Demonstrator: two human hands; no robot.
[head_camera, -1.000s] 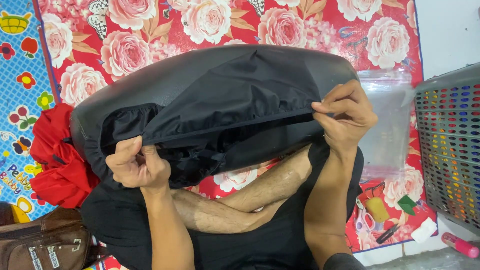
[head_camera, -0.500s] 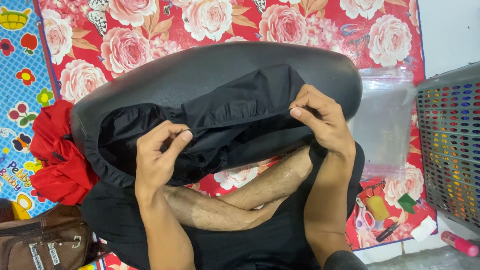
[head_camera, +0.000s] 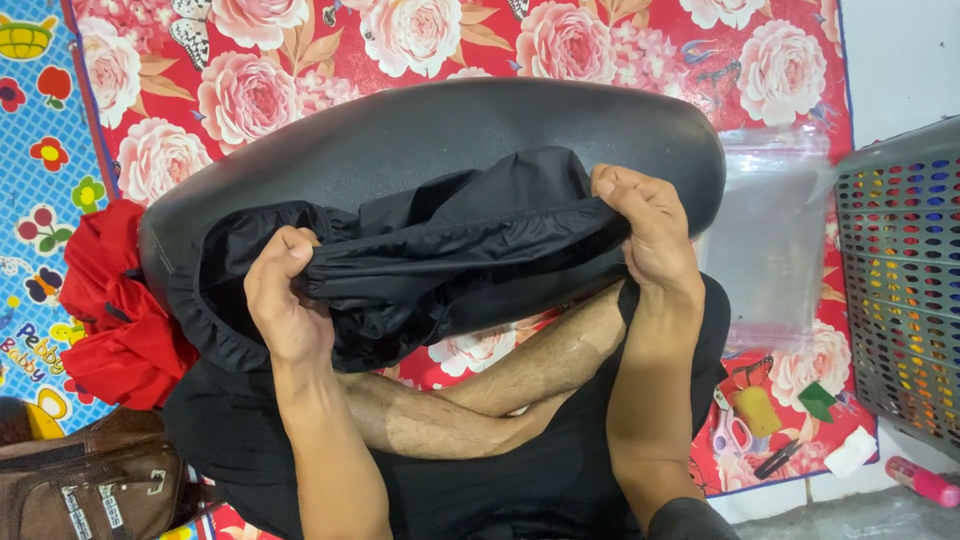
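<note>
Both hands grip a thin black elasticated fabric cover (head_camera: 450, 250) at the middle of the frame: the left hand (head_camera: 288, 300) is closed in a fist on its gathered hem at centre left, and the right hand (head_camera: 645, 235) pinches the same hem closed at centre right, stretching it taut across the near edge of a smooth black padded oval seat (head_camera: 450, 130). The slick fabric looks likely to slip from the pinch, since the elastic pulls against both grips, and the hem could snap back off the rounded seat edge; the loose folds bunched between the hands could also catch and leave the cover crooked. To the right of the seat lies a clear, flat, rectangular plastic bag (head_camera: 765, 240) on the red rose-patterned mat (head_camera: 300, 60), beside a grey perforated plastic basket (head_camera: 900, 300) at the right edge. A crumpled red cloth (head_camera: 110, 310) sits at centre left, and a brown zipped bag (head_camera: 90, 490) with small pale rectangular tags sits at lower left.
</note>
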